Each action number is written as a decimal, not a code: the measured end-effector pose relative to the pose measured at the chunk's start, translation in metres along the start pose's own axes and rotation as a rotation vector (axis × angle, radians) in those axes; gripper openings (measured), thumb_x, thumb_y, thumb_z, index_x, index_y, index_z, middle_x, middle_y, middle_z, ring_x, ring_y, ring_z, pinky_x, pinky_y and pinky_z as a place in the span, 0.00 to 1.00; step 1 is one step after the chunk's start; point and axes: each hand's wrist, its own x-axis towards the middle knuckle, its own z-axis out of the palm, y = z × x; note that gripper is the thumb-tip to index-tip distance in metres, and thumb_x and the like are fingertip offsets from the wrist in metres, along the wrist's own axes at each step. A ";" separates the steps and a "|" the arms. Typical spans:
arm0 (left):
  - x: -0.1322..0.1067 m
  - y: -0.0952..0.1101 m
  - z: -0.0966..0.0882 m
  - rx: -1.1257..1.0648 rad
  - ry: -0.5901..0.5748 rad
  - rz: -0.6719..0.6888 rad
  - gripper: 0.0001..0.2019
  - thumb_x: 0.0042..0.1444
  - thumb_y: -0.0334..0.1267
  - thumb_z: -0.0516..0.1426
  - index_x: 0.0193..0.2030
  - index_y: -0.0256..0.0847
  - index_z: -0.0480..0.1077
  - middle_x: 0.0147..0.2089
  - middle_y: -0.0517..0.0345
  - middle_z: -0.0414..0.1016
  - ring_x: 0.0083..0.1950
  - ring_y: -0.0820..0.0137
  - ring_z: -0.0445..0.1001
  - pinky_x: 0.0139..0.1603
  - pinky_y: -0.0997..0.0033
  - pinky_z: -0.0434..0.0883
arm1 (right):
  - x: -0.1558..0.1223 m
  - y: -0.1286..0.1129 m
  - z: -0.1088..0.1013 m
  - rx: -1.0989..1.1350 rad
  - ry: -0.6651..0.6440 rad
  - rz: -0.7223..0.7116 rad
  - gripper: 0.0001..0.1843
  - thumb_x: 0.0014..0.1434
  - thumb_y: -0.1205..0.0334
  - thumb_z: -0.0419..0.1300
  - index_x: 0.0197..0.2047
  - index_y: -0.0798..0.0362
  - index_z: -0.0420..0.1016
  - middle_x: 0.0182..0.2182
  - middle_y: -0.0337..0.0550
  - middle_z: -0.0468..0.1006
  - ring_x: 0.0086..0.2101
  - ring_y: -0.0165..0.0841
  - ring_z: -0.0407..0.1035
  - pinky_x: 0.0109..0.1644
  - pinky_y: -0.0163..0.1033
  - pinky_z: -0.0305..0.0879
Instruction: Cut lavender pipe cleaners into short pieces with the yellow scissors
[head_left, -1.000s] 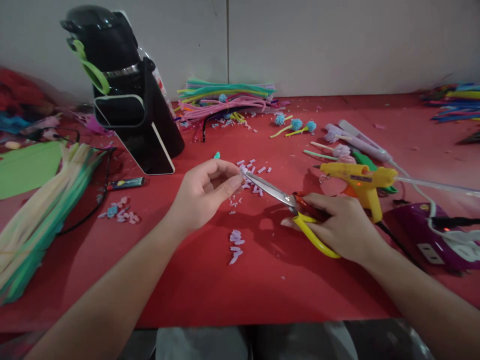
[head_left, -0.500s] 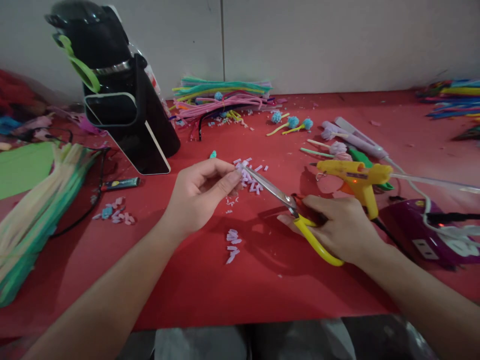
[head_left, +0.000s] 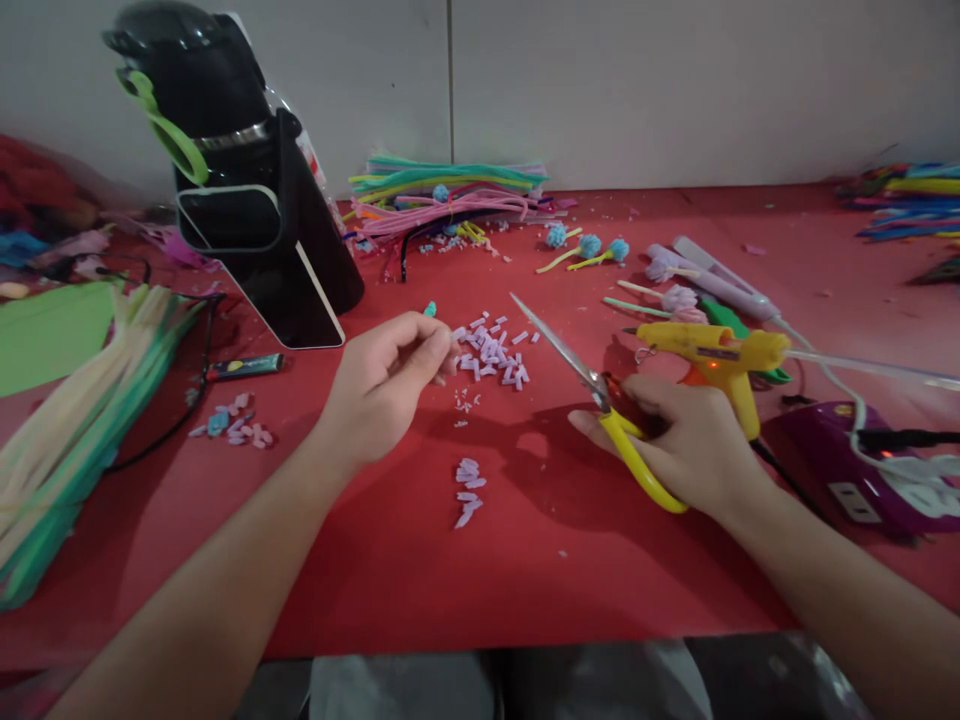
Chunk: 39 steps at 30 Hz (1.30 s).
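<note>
My left hand point(head_left: 390, 385) pinches a small lilac piece point(head_left: 457, 336) of pipe cleaner between thumb and forefinger; most of it is hidden by the fingers. My right hand point(head_left: 686, 435) holds yellow-handled scissors point(head_left: 564, 350), whose tips point up and left over the table, apart from the left hand. The blades look closed together. Between the hands lies a loose pile of short lilac pipe cleaner pieces point(head_left: 491, 350). Nearer me is a small row of trimmed lilac pieces point(head_left: 468, 490), with tiny clippings point(head_left: 466, 402) between the two groups.
A yellow glue gun point(head_left: 720, 350) and a purple power strip point(head_left: 840, 460) with cables stand right. Fuzzy flowers point(head_left: 589, 246) and a pipe cleaner bundle point(head_left: 450, 180) lie at the back. A black tumbler in a holder point(head_left: 255, 200) and another bundle point(head_left: 75, 420) are left.
The scissors have drawn back to the right, away from my left fingertips. My left hand has shifted slightly left, uncovering more of the lilac pile.
</note>
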 end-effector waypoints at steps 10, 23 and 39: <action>-0.002 -0.007 0.000 0.123 -0.057 0.029 0.14 0.68 0.42 0.49 0.32 0.40 0.66 0.29 0.59 0.66 0.30 0.72 0.65 0.32 0.71 0.65 | -0.005 0.003 -0.001 0.122 -0.163 0.018 0.31 0.48 0.30 0.64 0.24 0.50 0.60 0.18 0.33 0.58 0.21 0.26 0.51 0.24 0.36 0.51; -0.003 0.003 -0.005 0.294 -0.061 0.134 0.10 0.66 0.38 0.53 0.33 0.40 0.69 0.28 0.61 0.68 0.28 0.74 0.63 0.30 0.73 0.62 | -0.005 0.003 0.001 0.154 -0.207 -0.002 0.32 0.47 0.29 0.64 0.25 0.52 0.67 0.19 0.33 0.58 0.22 0.26 0.50 0.23 0.35 0.49; -0.005 0.003 -0.004 0.297 -0.071 0.151 0.08 0.65 0.38 0.54 0.36 0.41 0.72 0.31 0.60 0.74 0.30 0.73 0.68 0.33 0.73 0.65 | -0.005 0.004 0.003 0.145 -0.197 -0.016 0.33 0.47 0.27 0.63 0.22 0.52 0.65 0.18 0.32 0.54 0.22 0.26 0.48 0.23 0.35 0.47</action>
